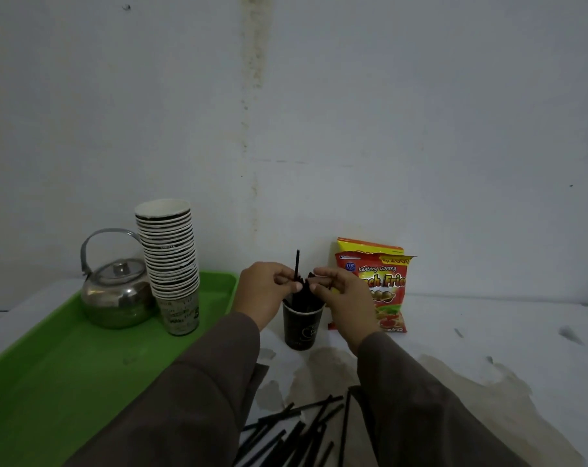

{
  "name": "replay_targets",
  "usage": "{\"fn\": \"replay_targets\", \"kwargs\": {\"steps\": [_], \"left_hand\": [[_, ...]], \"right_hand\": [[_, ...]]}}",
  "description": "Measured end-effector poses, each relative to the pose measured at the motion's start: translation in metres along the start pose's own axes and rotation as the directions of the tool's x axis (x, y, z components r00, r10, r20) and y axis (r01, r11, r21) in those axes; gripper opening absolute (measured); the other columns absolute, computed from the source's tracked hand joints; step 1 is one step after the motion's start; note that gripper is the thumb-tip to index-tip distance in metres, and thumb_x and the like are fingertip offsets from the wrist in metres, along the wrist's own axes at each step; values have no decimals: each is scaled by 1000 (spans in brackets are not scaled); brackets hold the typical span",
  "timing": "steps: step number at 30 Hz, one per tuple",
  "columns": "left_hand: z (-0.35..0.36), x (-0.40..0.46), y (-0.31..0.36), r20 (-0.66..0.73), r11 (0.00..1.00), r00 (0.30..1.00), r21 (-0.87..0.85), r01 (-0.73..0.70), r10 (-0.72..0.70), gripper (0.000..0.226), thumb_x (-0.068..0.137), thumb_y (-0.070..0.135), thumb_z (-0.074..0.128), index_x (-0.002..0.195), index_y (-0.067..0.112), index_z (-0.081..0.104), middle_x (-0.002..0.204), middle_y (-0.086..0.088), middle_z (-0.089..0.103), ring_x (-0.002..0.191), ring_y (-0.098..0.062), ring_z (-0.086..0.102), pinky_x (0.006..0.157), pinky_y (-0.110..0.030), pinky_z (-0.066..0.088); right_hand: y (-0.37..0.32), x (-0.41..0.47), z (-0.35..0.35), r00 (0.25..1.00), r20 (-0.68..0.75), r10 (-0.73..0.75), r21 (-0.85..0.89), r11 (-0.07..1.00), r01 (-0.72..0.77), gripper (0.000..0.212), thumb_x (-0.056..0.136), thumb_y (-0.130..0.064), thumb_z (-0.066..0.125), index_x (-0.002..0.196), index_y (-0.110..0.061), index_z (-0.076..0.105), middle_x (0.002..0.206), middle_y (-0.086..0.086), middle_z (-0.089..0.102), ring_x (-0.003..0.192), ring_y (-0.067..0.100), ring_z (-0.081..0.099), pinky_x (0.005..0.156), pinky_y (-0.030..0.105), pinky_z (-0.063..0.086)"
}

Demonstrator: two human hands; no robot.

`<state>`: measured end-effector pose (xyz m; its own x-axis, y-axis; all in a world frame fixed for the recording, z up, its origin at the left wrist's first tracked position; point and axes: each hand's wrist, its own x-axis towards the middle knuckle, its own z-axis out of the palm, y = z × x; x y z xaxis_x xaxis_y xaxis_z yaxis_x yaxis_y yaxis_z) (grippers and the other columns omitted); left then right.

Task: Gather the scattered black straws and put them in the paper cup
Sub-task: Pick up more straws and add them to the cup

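Paper cup (301, 326): stood upright on the table, right of the green tray (67, 382), with its mouth kept open for loading.
Left hand (269, 291): fingers pinched on an upright black straw (297, 264) above the rim, seemingly to steer it in.
Right hand (345, 298): fingers curled beside the straws in the cup; an actual grip cannot be told.
Scattered straws (292, 433): left lying near, between the sleeves, not yet gathered.

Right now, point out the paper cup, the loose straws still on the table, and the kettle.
paper cup (301, 328): head view, dark front wall.
loose straws (296, 433): head view, middle of the pile.
kettle (117, 294): head view, steel body.
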<state>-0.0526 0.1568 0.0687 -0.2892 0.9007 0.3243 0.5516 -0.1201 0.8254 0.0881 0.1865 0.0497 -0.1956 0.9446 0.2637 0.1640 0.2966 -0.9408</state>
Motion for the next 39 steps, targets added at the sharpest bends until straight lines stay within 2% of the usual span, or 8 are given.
{"fn": "replay_targets", "kwargs": {"steps": [4,9,11,15,20,26,35,39], "left_hand": [[-3,1,1,10,997,998,46,-60,59,28,75,12,72,102,7,70,100,-15,73,86,-16,66,80,-19,46],[-11,-1,9,57,964,991,231,-129,119,34,86,13,61,119,9,60,120,-14,65,111,-21,60,90,-16,38],[-19,-13,16,44,948,987,277,-158,152,35,89,11,55,124,14,56,124,-12,63,113,-22,58,94,-22,39],[-45,-66,28,73,940,970,238,-243,232,31,88,11,56,117,21,62,112,4,67,98,-7,59,82,-5,38],[-72,-153,16,322,952,932,196,-235,165,15,79,12,68,88,23,73,81,14,70,78,-1,61,67,-8,45],[-72,-208,-15,432,967,900,203,-155,54,6,73,19,75,73,24,72,64,14,66,62,6,58,55,-3,38],[-79,-217,-18,697,839,691,480,-255,-189,20,71,26,76,88,24,67,75,14,56,67,-1,53,56,-7,36],[-74,-215,-29,702,847,663,496,-192,-260,14,70,19,76,78,23,65,77,8,60,66,-4,53,59,-15,39]], "right_hand": [[-1,1,0,998,32,-59,-121,991,63,32,87,-7,57,119,-11,58,111,3,67,91,-2,58,73,3,44],[-5,3,2,993,60,-100,-413,903,116,31,94,-30,44,121,-25,58,126,2,60,120,20,49,104,49,37],[-13,-4,-2,988,56,-141,-511,846,150,31,94,-33,43,120,-26,59,132,0,55,127,23,40,106,54,28],[-35,-47,-17,946,-6,-323,-544,795,268,21,89,-23,53,104,-23,67,117,-4,65,115,22,46,97,45,37],[-15,-140,-21,921,264,-285,-481,789,382,13,84,-21,60,93,-24,69,92,-14,62,90,3,48,81,7,33],[21,-207,-6,841,479,-252,-522,688,503,24,79,-34,48,84,-25,69,86,-9,69,81,16,56,67,36,47],[23,-229,-4,811,516,-277,-566,601,565,16,77,-27,57,89,-28,69,83,-10,68,81,5,44,66,21,27],[26,-223,-12,825,506,-252,-620,558,551,15,73,-25,62,86,-27,70,78,-10,68,78,8,50,64,17,25]]}}
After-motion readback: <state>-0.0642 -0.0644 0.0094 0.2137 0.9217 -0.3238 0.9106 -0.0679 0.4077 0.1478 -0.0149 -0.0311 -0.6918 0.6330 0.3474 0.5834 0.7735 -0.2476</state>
